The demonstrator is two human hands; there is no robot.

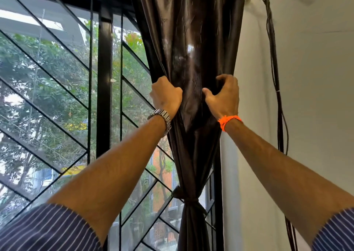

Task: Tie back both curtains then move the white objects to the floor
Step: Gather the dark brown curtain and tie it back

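A dark brown shiny curtain hangs at the right side of the window, gathered into a narrow bundle. A dark tie band cinches it low down, with a knot on its left. My left hand, with a metal watch on the wrist, grips the curtain's left edge well above the tie. On the curtain's right edge, my right hand, with an orange thread on the wrist, curls around the fabric at the same height. No white objects are in view, and neither is the other curtain.
A window with a black frame and diagonal black grille bars fills the left, trees and buildings outside. A pale wall is on the right, with a bundle of dark cables running down it beside the curtain.
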